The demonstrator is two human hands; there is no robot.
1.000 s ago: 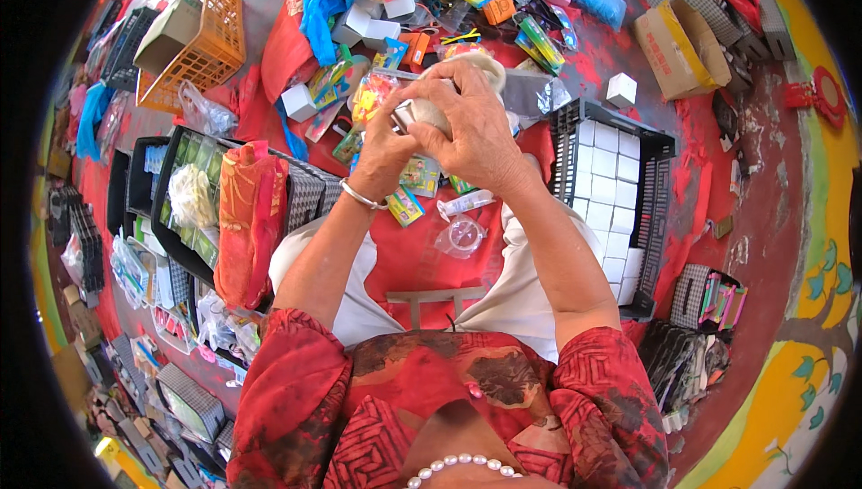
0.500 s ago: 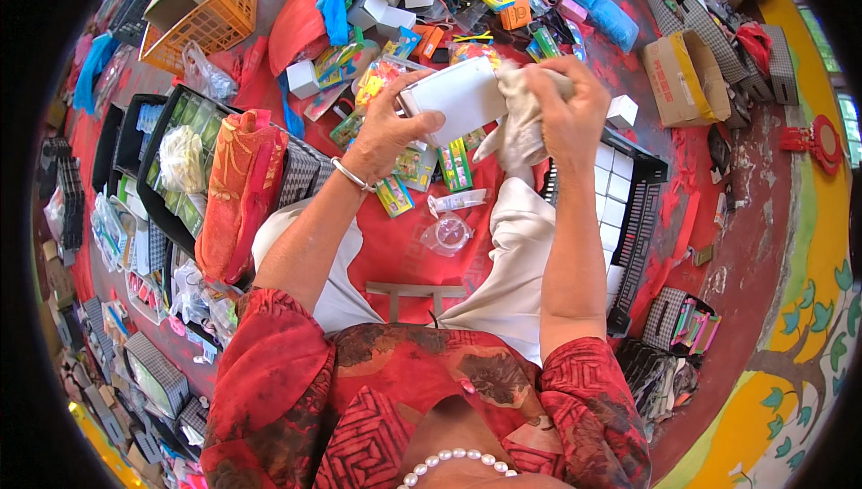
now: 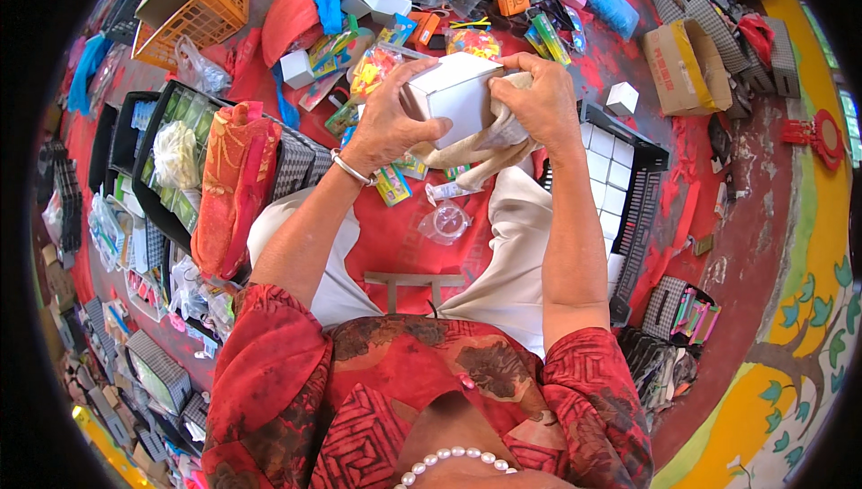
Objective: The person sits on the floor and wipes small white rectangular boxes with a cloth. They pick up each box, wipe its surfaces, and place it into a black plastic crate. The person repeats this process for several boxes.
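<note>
While grasping a white rectangular cardboard box (image 3: 455, 98) in the upper centre of the frame, wraps the left hand (image 3: 388, 121) around its left end, with fingers (image 3: 409, 72) opened only to the width of the box. Clutches a crumpled beige cloth (image 3: 499, 132) in the curled fingers of the right hand (image 3: 545, 100), against the box's right end. Below, at mid-frame, shows a clear round plastic piece (image 3: 445, 222) lying on a red sheet (image 3: 392, 242) between white trouser legs (image 3: 505, 242). Right of centre, shows a black slatted plastic crate (image 3: 644, 197) holding rows of small white boxes (image 3: 615, 172). Near the upper edge, displays a heap of bright packets (image 3: 544, 37); at upper left, an orange lattice plastic crate (image 3: 221, 2).
</note>
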